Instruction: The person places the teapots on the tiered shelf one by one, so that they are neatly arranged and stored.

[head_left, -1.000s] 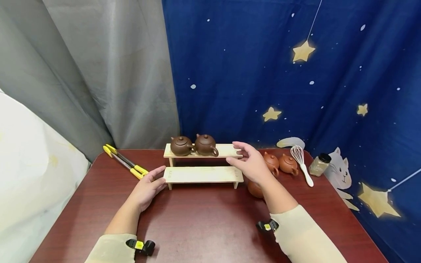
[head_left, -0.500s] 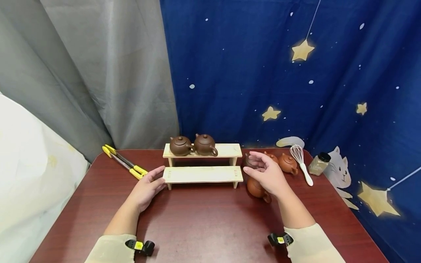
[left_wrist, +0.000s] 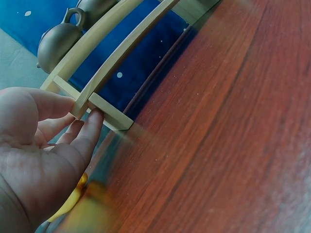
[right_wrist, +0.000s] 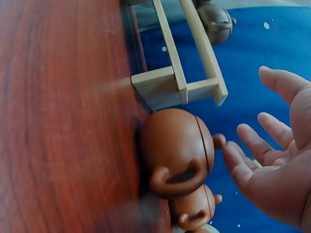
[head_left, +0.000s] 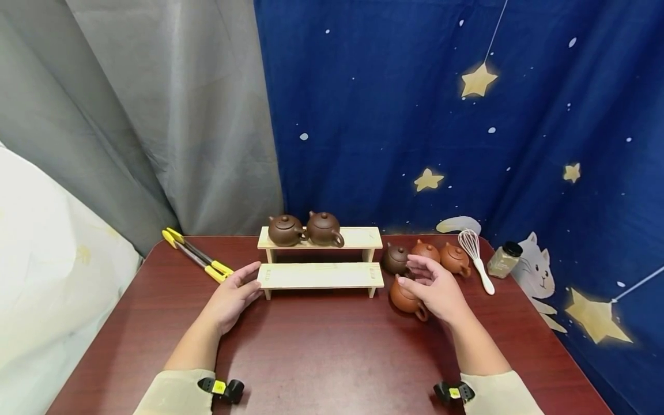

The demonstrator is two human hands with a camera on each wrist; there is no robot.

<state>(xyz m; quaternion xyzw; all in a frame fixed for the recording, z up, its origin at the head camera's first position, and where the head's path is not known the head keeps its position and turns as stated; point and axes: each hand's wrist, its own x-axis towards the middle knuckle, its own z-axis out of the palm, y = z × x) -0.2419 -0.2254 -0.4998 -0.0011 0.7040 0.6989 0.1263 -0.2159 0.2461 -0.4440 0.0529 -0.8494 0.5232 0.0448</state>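
Observation:
My left hand (head_left: 228,301) pinches the left end of the lower tier of a two-tier wooden shelf (head_left: 321,275); in the left wrist view the thumb lies over the board's end and fingertips touch below. On the upper tier, toward the left, sit two dark brown teapots (head_left: 285,230) (head_left: 324,229). Fingers spread and holding nothing, my right hand (head_left: 440,291) hovers beside the lid knob of a reddish-brown teapot (right_wrist: 170,141), which stands on the table just right of the shelf. Behind it are another dark teapot (head_left: 395,260) and two more reddish-brown teapots (head_left: 426,249) (head_left: 455,259).
Yellow-tipped tongs (head_left: 197,255) lie left of the shelf, close to my left hand. At the back right are a white-handled whisk (head_left: 477,262) and a black-lidded jar (head_left: 505,259). Curtains (head_left: 363,115) hang right behind the table's far edge.
My right hand has moved from the upper tier's right end rightward and nearer, to the front reddish-brown teapot, uncovering the dark teapot on the table. My left hand stays at the shelf.

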